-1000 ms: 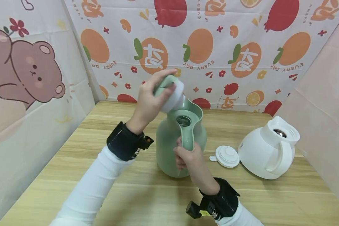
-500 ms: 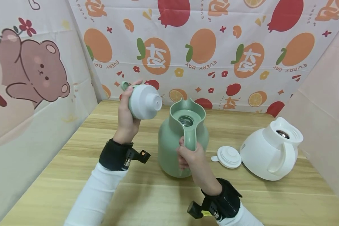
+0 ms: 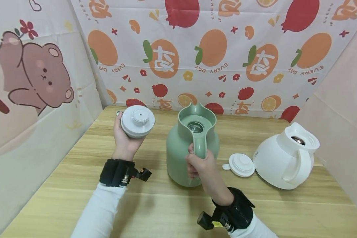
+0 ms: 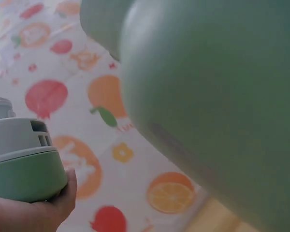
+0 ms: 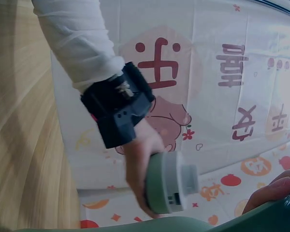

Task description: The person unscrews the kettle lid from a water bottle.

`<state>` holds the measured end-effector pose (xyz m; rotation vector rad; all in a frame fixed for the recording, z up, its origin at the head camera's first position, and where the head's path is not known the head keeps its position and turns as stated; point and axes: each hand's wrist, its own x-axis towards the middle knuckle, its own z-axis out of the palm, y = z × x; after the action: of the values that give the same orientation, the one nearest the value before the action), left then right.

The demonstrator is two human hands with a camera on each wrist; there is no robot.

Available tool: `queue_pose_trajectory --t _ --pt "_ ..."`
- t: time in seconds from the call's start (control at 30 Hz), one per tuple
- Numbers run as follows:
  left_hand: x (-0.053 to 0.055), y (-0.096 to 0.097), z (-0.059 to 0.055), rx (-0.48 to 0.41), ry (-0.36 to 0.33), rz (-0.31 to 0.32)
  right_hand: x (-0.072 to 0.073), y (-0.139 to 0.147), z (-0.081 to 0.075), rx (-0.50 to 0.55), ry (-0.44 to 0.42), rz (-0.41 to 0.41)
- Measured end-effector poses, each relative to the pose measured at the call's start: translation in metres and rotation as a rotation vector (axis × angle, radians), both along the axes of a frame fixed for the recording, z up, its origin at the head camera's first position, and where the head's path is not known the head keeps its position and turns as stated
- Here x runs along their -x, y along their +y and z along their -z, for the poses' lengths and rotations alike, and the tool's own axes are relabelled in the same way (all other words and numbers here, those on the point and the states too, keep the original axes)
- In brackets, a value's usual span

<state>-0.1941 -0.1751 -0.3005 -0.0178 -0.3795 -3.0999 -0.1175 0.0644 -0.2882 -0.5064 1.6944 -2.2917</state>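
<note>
My left hand (image 3: 125, 145) holds the green-and-white lid (image 3: 138, 120) upside down, its white stopper side facing up, left of the green vacuum jug (image 3: 178, 155). In the left wrist view, the lid's green cap (image 4: 29, 176) sits low in the palm, the fingers round its underside. The right wrist view has the lid (image 5: 166, 183) side-on in that hand, apart from the jug. My right hand (image 3: 200, 165) grips the handle (image 3: 200, 145) of the jug, which stands upright on the table with its round mouth (image 3: 195, 127) uncovered.
A white vacuum jug (image 3: 281, 162) with an uncovered mouth stands on the right of the wooden table (image 3: 154, 211). Beside it lies its white lid (image 3: 241, 165), between the two jugs. Printed cloth walls (image 3: 211, 49) close off the back and sides.
My left hand has carried the lid from above the jug's mouth leftward and down, turning it so the stopper faces up. My right hand stays on the handle; the jug has not moved.
</note>
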Motion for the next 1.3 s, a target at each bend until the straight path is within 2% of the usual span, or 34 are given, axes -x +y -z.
queue_pose_trajectory --t 0.23,0.5,0.73,0.83,0.97,1.1,1.3 --pt "0.0 -0.008 0.038 -0.078 -0.105 0.003 0.0 0.0 0.0 0.001 0.001 0.0" --pt "-0.006 -0.018 0.072 -0.053 -0.215 -0.032 0.0 -0.001 0.0 -0.01 -0.006 0.007" --pt "-0.008 -0.026 0.095 -0.033 -0.307 -0.023 0.0 0.0 0.001 -0.01 -0.008 0.01" --pt "-0.01 -0.026 0.102 0.005 -0.348 -0.028 0.0 0.0 0.001 -0.01 -0.01 0.013" --pt "-0.013 -0.024 0.102 0.048 -0.402 -0.028 0.0 0.0 0.002 -0.01 -0.01 0.016" --pt "-0.014 -0.022 0.102 0.085 -0.415 -0.027 0.001 0.0 0.002 -0.011 -0.016 0.014" --pt "-0.013 -0.022 0.101 0.093 -0.436 -0.04 0.001 -0.001 0.002 -0.007 -0.022 0.017"
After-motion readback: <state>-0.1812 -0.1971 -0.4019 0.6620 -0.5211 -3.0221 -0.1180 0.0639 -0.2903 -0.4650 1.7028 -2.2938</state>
